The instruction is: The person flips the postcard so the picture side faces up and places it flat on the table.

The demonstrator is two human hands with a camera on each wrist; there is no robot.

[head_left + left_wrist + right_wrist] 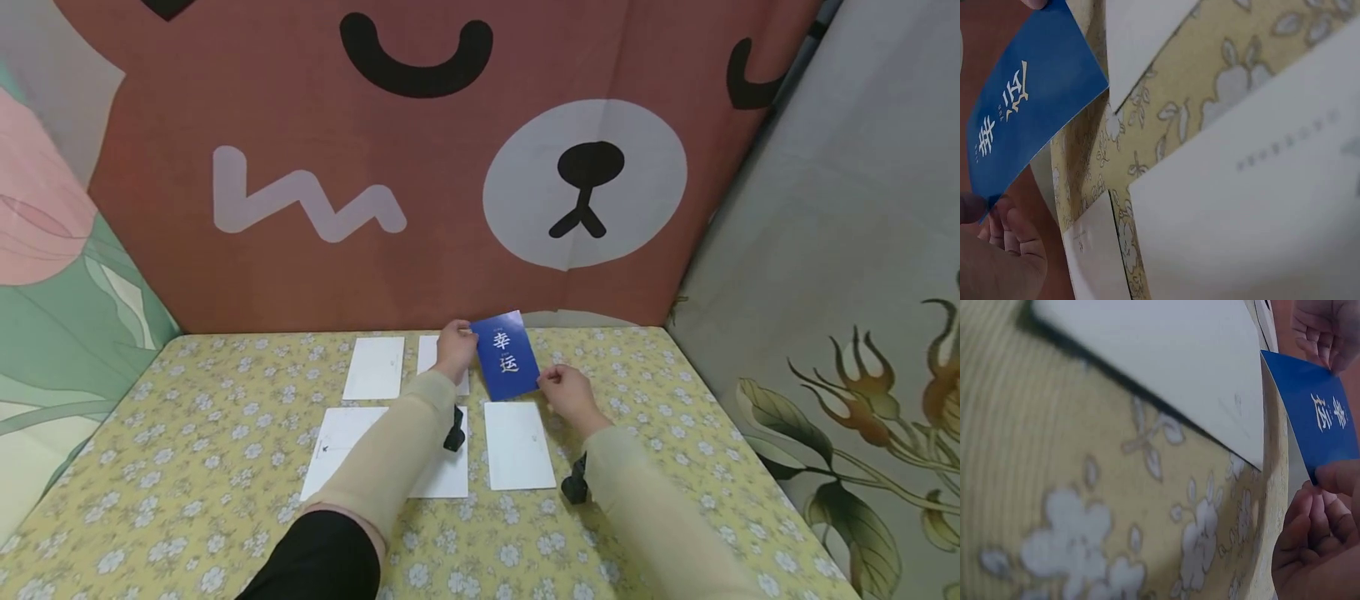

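Note:
A blue card [504, 354] with white and gold Chinese characters is held up, tilted, over the far part of the table. My left hand [455, 350] pinches its upper left corner between thumb and fingers, as the left wrist view also shows for this blue card [1035, 94]. At its lower right corner my right hand [572, 396] pinches it; in the right wrist view the thumb of that hand [1322, 531] lies on the printed face. Directly nearer than the blue card lies a white card [520, 446], face flat on the cloth.
Further white cards lie flat: one at the back left [373, 368], another partly behind my left hand [427, 353], and white card or paper [341, 429] under my left forearm. A yellow floral cloth [225, 433] covers the table. A bear-print curtain [442, 275] hangs at the far edge.

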